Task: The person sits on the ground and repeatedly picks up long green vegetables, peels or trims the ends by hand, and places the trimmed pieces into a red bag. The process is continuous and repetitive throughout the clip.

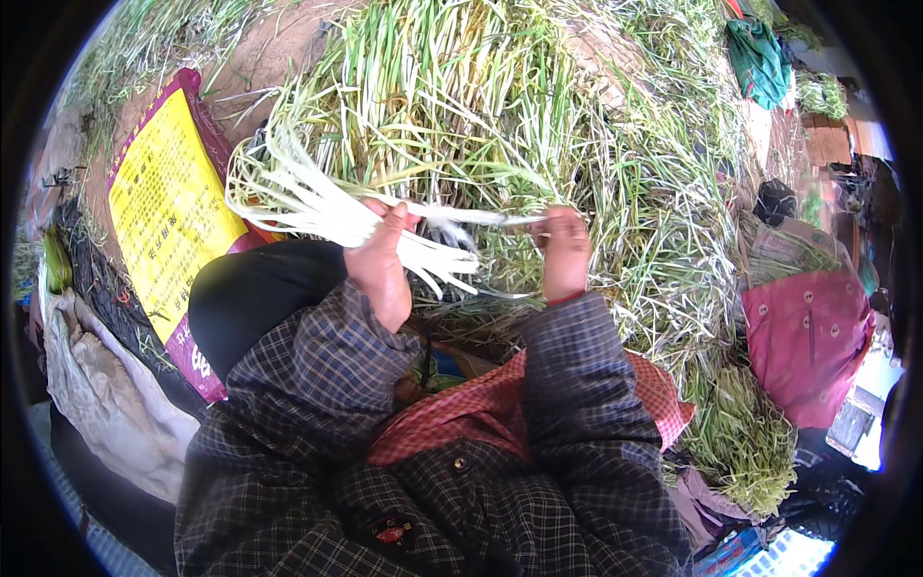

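Observation:
My left hand [382,270] grips a bundle of long, pale leafy stalks [317,195], like chives or young garlic. Their bent leaves fan out to the left, and the white lower ends stick out to the right, under the hand. One stalk [472,215] stretches from the left hand across to my right hand [566,249]. The right fingers are pinched on its far end, which is slightly blurred. Under and beyond both hands lies a broad heap of green and whitish stalks [461,86], with some yellowed leaves among them.
To the left lies a yellow and purple printed sack [173,202] bearing writing, with a whitish sack [108,382] nearer me. On the right are a magenta patterned cloth [807,346], a bunch of green stalks [743,440] and a dark green cloth [761,61]. Bare soil [267,50] shows at the upper left.

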Demonstrator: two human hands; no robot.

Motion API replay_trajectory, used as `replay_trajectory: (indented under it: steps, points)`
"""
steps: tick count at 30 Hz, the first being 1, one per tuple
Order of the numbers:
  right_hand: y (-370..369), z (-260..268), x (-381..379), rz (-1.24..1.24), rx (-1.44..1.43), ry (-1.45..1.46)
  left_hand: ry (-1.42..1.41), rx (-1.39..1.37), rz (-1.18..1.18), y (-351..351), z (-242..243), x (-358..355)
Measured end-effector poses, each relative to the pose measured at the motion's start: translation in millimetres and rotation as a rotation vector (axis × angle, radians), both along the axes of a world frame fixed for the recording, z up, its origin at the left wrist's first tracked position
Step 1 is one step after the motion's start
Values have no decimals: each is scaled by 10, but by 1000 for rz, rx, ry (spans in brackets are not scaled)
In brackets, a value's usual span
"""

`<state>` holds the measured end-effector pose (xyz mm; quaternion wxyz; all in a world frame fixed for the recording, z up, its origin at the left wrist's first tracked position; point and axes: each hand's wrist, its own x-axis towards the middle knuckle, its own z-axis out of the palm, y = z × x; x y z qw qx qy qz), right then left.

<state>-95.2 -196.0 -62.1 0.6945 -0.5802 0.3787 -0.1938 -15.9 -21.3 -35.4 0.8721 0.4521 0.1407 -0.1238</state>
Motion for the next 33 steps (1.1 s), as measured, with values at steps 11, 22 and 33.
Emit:
replay_trajectory:
  steps: [11, 22, 33]
  points:
    - [-1307, 10, -659, -238, -289, 796, 66, 13, -38, -9, 39, 65]
    - [-217, 154, 188, 813, -1494, 491, 73, 70, -39, 17, 78, 86]
    - [131, 444, 95, 557, -1464, 135, 1, 3, -264, -83, 129, -233]
